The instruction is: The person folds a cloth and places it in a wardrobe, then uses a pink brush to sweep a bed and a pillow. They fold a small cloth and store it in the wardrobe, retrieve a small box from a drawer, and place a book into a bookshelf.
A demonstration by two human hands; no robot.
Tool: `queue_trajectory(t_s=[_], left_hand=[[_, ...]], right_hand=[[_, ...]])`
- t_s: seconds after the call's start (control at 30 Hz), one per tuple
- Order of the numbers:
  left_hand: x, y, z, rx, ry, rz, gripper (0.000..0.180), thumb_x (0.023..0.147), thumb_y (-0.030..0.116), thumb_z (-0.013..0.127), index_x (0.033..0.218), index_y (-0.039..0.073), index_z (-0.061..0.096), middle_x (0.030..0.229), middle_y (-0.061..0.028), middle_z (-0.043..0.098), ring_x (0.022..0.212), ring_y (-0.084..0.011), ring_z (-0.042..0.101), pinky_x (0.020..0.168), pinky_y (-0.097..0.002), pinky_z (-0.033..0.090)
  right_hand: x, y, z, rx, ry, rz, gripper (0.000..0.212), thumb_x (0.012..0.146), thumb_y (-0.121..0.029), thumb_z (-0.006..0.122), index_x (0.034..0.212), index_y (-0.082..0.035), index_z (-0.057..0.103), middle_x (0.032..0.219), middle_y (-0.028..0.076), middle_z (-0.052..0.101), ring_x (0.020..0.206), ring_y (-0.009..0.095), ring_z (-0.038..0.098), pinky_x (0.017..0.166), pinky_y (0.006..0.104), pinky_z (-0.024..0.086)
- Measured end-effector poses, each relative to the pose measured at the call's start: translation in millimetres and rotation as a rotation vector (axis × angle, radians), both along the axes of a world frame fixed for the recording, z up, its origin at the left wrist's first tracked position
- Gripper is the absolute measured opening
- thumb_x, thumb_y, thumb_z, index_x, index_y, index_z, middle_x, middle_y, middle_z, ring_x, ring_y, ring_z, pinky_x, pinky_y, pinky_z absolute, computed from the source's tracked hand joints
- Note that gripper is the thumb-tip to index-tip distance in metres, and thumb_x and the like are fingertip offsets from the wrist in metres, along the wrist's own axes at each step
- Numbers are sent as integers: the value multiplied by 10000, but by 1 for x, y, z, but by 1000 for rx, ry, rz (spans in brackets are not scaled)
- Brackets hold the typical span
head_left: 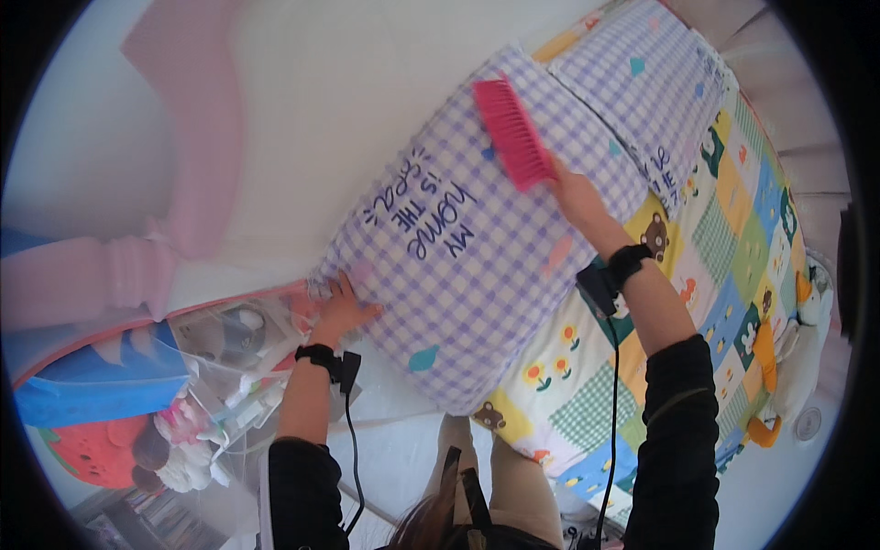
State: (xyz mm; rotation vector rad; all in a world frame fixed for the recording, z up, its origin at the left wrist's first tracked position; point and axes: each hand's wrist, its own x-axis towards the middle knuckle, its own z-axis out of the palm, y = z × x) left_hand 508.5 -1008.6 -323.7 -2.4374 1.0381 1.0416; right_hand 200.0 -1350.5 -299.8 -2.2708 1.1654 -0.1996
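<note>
A purple-and-white checked pillow (500,284) with dark lettering lies on the bed in front of me. My right hand (577,200) is closed round the handle end of a pink bed brush (513,133). The brush lies over the pillow's far part, its bristles showing along one side; I cannot tell how firmly they touch the cloth. At the pillow's near left corner, my left hand (343,312) rests with fingers spread on the fabric, holding nothing. Both wrists wear black straps with a small black device and cable.
A second checked pillow (632,73) lies beyond the first. Beneath them spreads a colourful patchwork quilt (587,408). White plush toys (799,362) sit at the far right. On the left are a pink bedpost (82,280), a blue box (101,376) and a red plush (96,451).
</note>
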Motion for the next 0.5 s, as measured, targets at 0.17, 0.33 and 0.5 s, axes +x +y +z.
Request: queue_trajectory(t_s=[0.17,0.33,0.5], left_hand=[[0,-5,11,131,-26,-37,1215,690,654,632,1463,-19,-21,1484,-275,213,1314,-398,359,1093,-510,241],[8,0,-8,12,63,29,1176,710,586,653,1456,-44,-2,1478,-266,240,1308,-377,376,1102,-401,268],[11,11,-21,-42,36,33,1159,717,562,655,1453,-50,2,1459,-275,274,1311,-378,369,1084,-382,302]], right_hand=[[-60,134,-9,190,423,671,698,851,-39,431,1461,-285,197,734,152,598,695,327,637,573,417,505],[-196,178,19,274,672,1192,665,861,-70,438,1434,-360,267,771,132,587,646,292,638,545,376,517],[-271,136,-6,291,542,-10,451,944,-222,425,1389,-271,373,990,209,635,826,386,630,697,475,501]])
